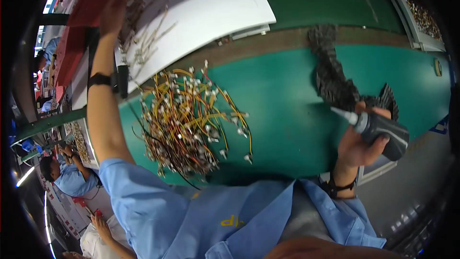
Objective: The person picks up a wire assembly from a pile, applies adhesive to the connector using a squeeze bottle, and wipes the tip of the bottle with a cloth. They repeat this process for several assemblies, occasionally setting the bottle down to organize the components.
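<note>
Head view: the right hand point(357, 146) grasps a dark grey nozzle-tipped squeeze bottle point(385, 132), fingers and thumb wrapped about its body. The bottle is tilted at the right of the green bench mat point(282, 110), near the bench's front edge, its pale nozzle pointing left. The left hand point(112, 17) is extended to the far left, at the thin strands point(151, 43) on the white board point(215, 5), beside the red tray point(72, 52). It is blurred and shadowed; whether it grips anything cannot be told.

Handling, in judgement: the bottle is probably light, with flexible walls and a smooth surface. The sound hold is around the body, without hard squeezing, leaving the slender nozzle untouched. The strands appear light and easily bent; gathering several together near their middles is advisable.

Edges and room: the white board's corner projects over the bench's far side. The wire harness pile point(184, 120) presents loose ends liable to snag. The crumpled black wrap point(333, 76) lies just beside the bottle. The best passage appears to be across the mat between pile and wrap.
</note>
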A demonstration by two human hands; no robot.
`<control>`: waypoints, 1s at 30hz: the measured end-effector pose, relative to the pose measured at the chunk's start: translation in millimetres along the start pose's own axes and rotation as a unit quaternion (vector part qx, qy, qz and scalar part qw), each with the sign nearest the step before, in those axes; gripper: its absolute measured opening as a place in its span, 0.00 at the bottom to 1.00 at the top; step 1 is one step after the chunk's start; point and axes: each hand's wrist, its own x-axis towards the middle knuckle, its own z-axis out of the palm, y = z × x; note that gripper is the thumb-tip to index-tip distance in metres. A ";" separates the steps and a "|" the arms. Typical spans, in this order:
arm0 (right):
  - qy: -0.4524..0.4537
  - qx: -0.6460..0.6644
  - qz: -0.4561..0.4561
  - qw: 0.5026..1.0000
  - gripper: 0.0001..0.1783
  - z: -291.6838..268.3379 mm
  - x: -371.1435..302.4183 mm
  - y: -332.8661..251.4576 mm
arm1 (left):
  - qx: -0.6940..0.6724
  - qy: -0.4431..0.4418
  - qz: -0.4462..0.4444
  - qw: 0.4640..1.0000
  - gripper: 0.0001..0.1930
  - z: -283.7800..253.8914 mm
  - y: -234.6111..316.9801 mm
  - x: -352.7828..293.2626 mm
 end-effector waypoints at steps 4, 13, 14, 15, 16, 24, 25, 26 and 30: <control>0.001 0.056 -0.008 0.998 0.27 11.8 2.1 -1.3 | -0.118 -0.127 0.018 0.985 0.13 -67.5 117.6 -66.5; -0.023 0.162 0.072 0.984 0.29 10.7 -22.0 -41.1 | -0.082 -0.236 0.032 0.968 0.09 -81.5 333.9 -315.2; -0.017 0.155 0.086 0.984 0.29 7.9 -31.1 -41.5 | -0.066 -0.210 -0.019 0.975 0.09 -67.4 338.4 -325.2; -0.012 0.150 0.100 0.984 0.28 6.2 -40.8 -44.9 | -0.049 -0.182 -0.071 0.980 0.09 -59.4 341.4 -332.5; -0.006 0.144 0.113 0.983 0.28 3.8 -48.4 -48.1 | -0.049 -0.177 -0.064 0.981 0.09 -49.5 342.0 -334.9; -0.043 0.117 0.103 0.987 0.24 -11.4 -75.8 -68.4 | -0.035 -0.130 -0.028 0.990 0.08 -35.3 329.9 -328.3; -0.038 0.116 0.095 0.988 0.24 -11.2 -75.2 -68.0 | -0.081 -0.173 -0.051 0.980 0.08 -45.6 330.1 -324.5; -0.027 0.122 0.105 0.987 0.23 -8.3 -74.0 -65.9 | -0.126 -0.216 -0.074 0.965 0.07 -58.3 329.2 -319.9; -0.003 0.138 0.160 0.977 0.22 -4.0 -72.9 -56.7 | -0.331 -0.322 -0.181 0.868 0.04 -130.1 320.5 -274.3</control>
